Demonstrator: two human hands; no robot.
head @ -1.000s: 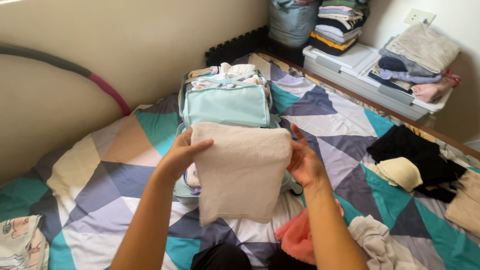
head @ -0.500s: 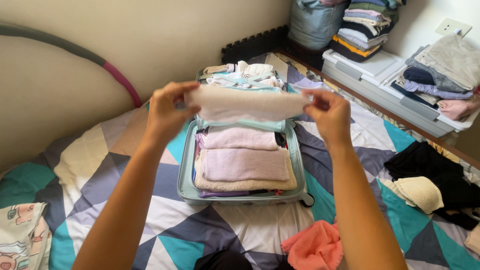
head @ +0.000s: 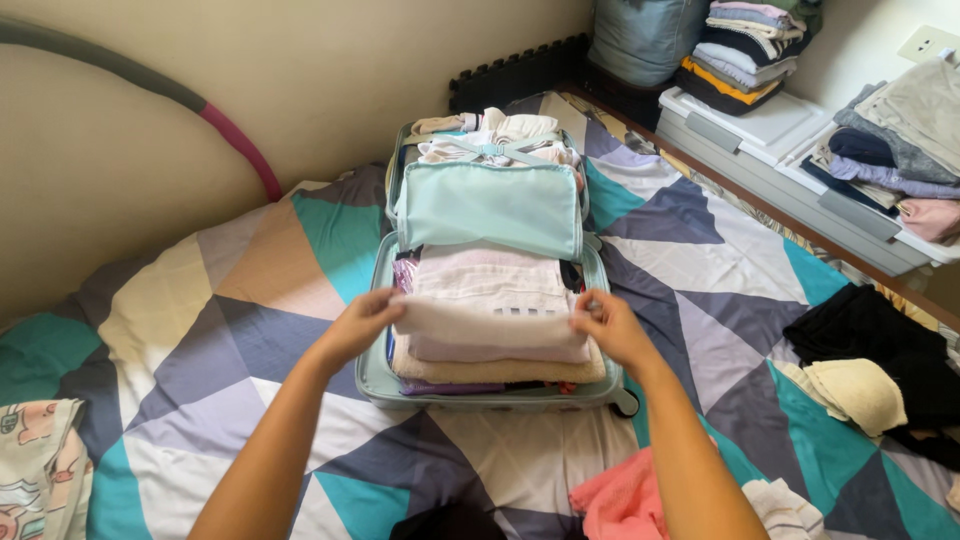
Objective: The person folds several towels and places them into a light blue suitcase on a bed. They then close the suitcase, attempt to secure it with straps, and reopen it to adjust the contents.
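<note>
I hold a folded pale towel (head: 490,322) by its two ends. My left hand (head: 365,322) grips the left end and my right hand (head: 605,325) grips the right end, fingers closed on the cloth. The towel sits on top of the stack of folded cloths inside the open light green suitcase (head: 385,385), right under my hands. Just past my fingers is a mint green zip pouch (head: 490,208) with a strap and small clothes behind it.

I think the stack may get too tall, so the suitcase might not shut. If I let one end go first, the fold could flop open.

The suitcase lies on a bed cover (head: 250,300) with big triangles in teal, grey, white and tan. Near my right arm is a pink cloth (head: 620,500). Farther right lie a black cloth (head: 865,330) and a cream cloth (head: 855,392). Far off to the right are white bins (head: 770,125) with folded clothes on top. I see no labels or signs.
</note>
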